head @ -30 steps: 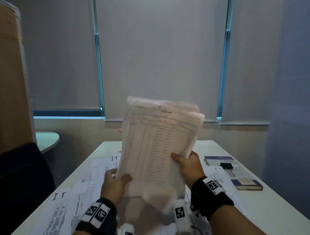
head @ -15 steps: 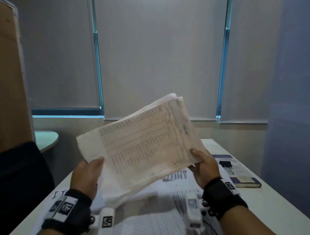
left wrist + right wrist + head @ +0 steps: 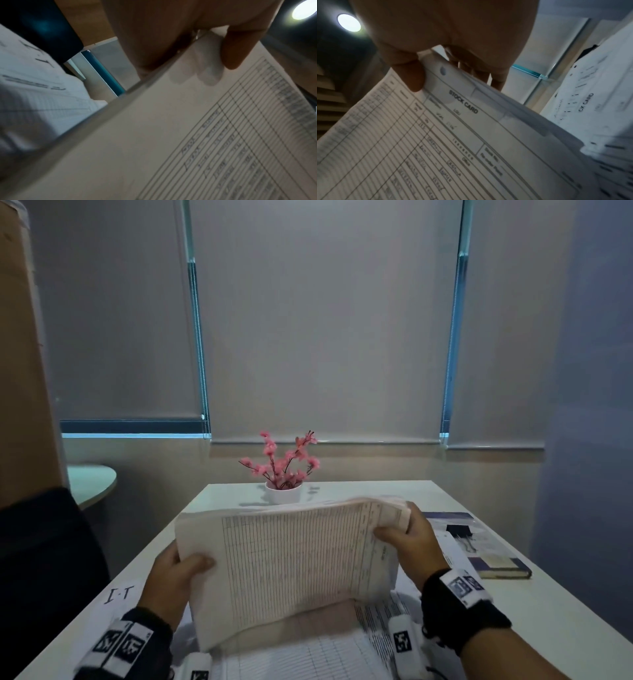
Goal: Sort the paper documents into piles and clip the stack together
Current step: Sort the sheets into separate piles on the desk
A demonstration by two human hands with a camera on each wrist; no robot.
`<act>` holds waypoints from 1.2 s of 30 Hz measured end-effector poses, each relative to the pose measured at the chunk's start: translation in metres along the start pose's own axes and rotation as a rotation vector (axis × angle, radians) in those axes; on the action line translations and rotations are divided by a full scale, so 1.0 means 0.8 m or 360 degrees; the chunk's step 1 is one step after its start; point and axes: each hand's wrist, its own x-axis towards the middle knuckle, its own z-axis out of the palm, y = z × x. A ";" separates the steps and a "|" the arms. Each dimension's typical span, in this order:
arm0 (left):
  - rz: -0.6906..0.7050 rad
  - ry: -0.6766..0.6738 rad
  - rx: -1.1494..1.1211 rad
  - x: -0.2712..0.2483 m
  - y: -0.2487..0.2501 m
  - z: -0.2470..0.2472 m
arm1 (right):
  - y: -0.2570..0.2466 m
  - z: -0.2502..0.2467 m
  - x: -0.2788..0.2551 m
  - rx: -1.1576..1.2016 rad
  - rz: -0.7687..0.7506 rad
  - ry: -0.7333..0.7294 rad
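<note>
Gripping the paper stack upright, left hand and right hand fingers pinch its opposite edges.

I am in an office, sitting at a white table strewn with printed forms, and the sheaf I hold is headed "STOCK CARD" with ruled columns filled in by hand. To the right lie a notebook and a black binder clip, and at the far end stands a small white pot of pink flowers. Grey roller blinds cover the windows on the far wall, and a dark chair back stands near on my left.
</note>
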 end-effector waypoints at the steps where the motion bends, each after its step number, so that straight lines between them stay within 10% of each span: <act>1: -0.0023 -0.0012 0.0022 0.000 -0.005 0.001 | -0.004 0.000 -0.001 -0.0061 -0.0038 0.0029; 6: -0.0056 -0.0038 0.0057 0.007 -0.014 0.002 | -0.042 0.009 0.000 -0.1001 -0.0529 -0.0028; 10: -0.0045 -0.0074 0.0040 0.007 -0.016 0.001 | -0.074 0.014 0.000 -0.1925 -0.0332 -0.0137; 16: -0.0083 -0.0115 -0.0004 0.001 -0.014 0.000 | -0.101 0.036 -0.004 -0.2080 -0.0101 -0.0334; 23: -0.0117 -0.0150 0.0028 -0.003 -0.003 0.000 | -0.120 0.107 -0.016 -0.2100 -0.0638 -0.0618; 36: -0.0083 -0.0186 0.0060 -0.007 -0.002 0.002 | -0.116 0.177 -0.023 -0.2064 -0.0817 -0.0922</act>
